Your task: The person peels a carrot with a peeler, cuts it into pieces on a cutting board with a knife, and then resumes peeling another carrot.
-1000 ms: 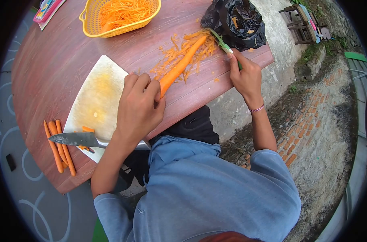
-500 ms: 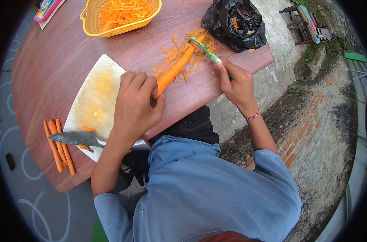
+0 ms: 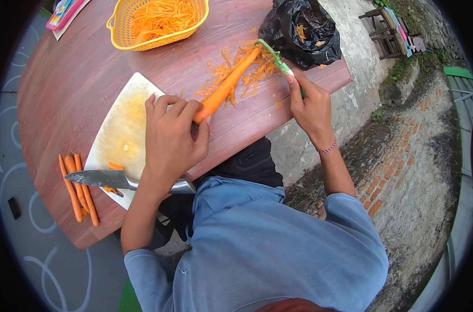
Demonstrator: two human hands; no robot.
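Observation:
My left hand (image 3: 175, 130) grips the thick end of an orange carrot (image 3: 228, 86), which points away toward the upper right. A green peeler (image 3: 278, 61) is held in my right hand (image 3: 310, 106), its head at the carrot's far tip. Orange peelings (image 3: 257, 73) lie scattered under and around the carrot. Left of my left hand is a white cutting board (image 3: 119, 125) with small carrot pieces near its lower end. A knife (image 3: 104, 179) lies across the board, partly hidden behind my left forearm. Several thin carrots (image 3: 79, 190) rest beside the board, under the knife's tip.
A yellow basket (image 3: 158, 41) of shredded carrot stands at the back of the reddish wooden table (image 3: 65, 104). An open black plastic bag (image 3: 301, 39) with peelings sits at the right edge. A pink case (image 3: 65, 14) is at the upper left. Beyond stands a wooden bench (image 3: 387, 31).
The peeler has moved right and slightly up, to the carrot's far tip. My right hand has shifted slightly right. The carrot's held end has moved slightly left and up with my left hand.

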